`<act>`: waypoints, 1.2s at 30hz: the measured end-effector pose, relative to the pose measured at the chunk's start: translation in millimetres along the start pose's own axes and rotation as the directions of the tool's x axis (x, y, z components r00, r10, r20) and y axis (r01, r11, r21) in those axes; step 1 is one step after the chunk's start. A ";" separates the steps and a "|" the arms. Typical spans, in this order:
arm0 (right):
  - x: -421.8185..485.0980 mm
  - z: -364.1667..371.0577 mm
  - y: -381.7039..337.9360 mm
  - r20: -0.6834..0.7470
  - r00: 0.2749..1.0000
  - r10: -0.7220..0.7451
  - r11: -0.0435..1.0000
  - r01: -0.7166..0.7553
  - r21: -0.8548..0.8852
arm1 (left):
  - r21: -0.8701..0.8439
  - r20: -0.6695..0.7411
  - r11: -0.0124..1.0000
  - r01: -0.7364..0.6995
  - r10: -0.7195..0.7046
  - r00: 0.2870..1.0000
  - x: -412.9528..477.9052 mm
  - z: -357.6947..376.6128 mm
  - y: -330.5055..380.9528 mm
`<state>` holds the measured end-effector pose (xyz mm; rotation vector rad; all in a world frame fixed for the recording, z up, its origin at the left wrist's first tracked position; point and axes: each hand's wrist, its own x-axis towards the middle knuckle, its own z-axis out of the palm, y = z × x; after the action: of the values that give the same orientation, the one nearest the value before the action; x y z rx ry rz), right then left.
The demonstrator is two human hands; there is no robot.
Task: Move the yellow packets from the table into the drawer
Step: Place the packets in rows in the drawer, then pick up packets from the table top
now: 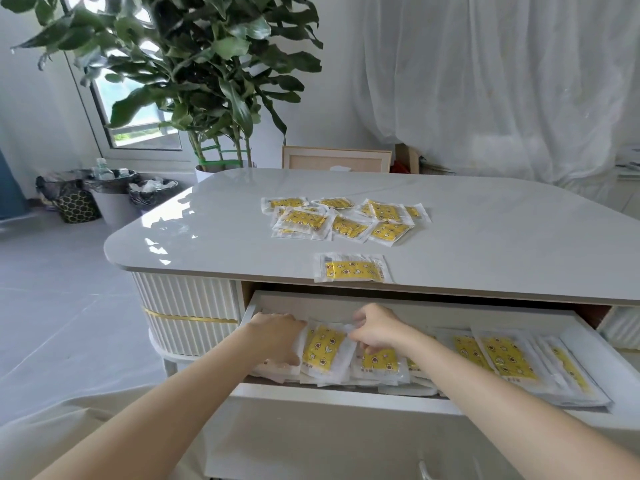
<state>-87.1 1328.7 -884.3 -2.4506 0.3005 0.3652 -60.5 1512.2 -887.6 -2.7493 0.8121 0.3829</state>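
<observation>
The drawer under the white table is pulled open and holds several yellow packets in clear wrappers. My left hand and my right hand are both inside it at its left end, gripping the two sides of one yellow packet that lies on the stack. More packets fill the drawer's right part. On the tabletop a loose pile of several yellow packets lies in the middle, and a single packet lies near the front edge above the drawer.
A large potted plant stands behind the table's far left corner. Bins with dark liners sit on the floor to the left. A wooden frame leans behind the table, and white curtains hang at the back right.
</observation>
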 end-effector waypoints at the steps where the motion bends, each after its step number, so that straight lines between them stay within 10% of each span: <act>1: -7.6 -3.8 -2.6 0.025 0.999 -0.038 0.999 0.038 -0.017 | -0.003 -0.010 1.000 0.009 -0.009 1.000 -3.4 -5.2 0.7; 9: -53.4 -53.7 -21.5 0.079 0.974 -0.212 0.977 0.212 0.014 | -0.315 -0.210 0.949 -0.018 -0.052 0.976 -43.1 -54.7 0.8; 13: -58.2 -82.9 -28.1 -0.110 0.951 -0.290 0.954 0.297 0.049 | -0.336 -0.353 0.941 -0.053 -0.074 0.933 -50.8 -79.0 -1.4; 18: -39.1 -82.1 -23.5 -0.179 0.867 -0.465 0.867 0.405 -0.291 | -0.325 -0.426 0.945 -0.031 -0.117 0.897 -39.4 -98.1 -4.8; 27: -16.8 -76.3 -25.3 0.049 0.908 -0.416 0.884 0.417 -0.212 | -0.390 -0.311 0.921 -0.006 -0.126 0.942 -16.1 -89.7 -8.3; 31: 19.2 -104.2 -28.3 -0.147 0.918 -0.369 0.929 0.371 -0.013 | -0.328 -0.237 0.944 -0.041 -0.040 0.971 21.3 -96.2 -6.3; 36: 41.8 -112.5 -20.1 -0.225 0.915 -0.335 0.937 0.298 -0.181 | -0.402 -0.238 0.911 -0.094 -0.005 0.971 29.9 -95.1 -9.1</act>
<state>-21.1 1269.0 -801.3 -2.6331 -0.0249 -0.0716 -14.3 1475.6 -806.8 -3.2220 0.9460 0.2634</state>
